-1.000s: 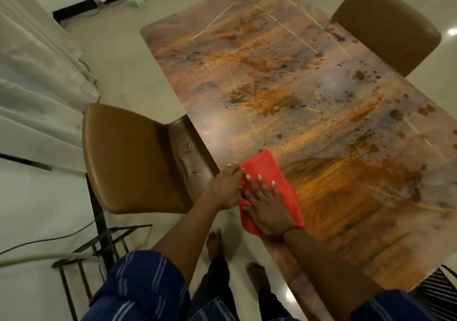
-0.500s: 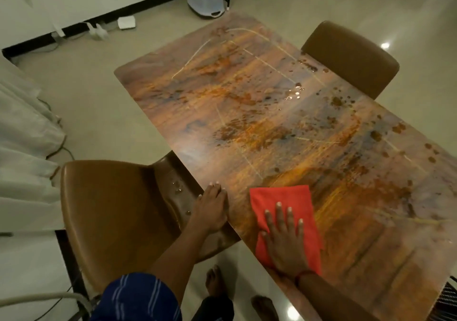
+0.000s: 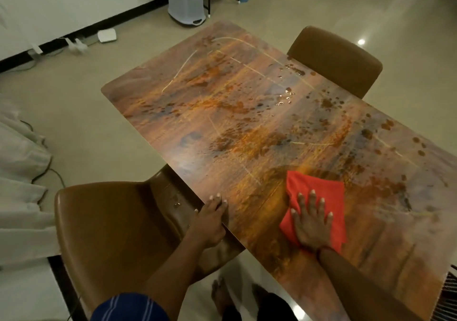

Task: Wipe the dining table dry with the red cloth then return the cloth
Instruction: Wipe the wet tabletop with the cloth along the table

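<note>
- Across most of the view runs the surface [image 3: 247, 123], a long dining top in mottled brown and orange, with water droplets [image 3: 286, 98] beaded near its far edge.
- Brown padded chair [image 3: 111, 234] stands at the near-left edge, its seat tucked partly under the top; a second brown chair [image 3: 336, 58] sits at the far side.
- Red cloth [image 3: 319, 192] lies flat on the surface near the near edge, slightly rumpled.
- Right hand [image 3: 311, 224] presses palm-down on the cloth, grip wide, fingers spread, clasping nothing.
- Left hand [image 3: 210, 221] rests on the surface edge, well apart from the cloth, fingers loosely curled over the rim.
</note>
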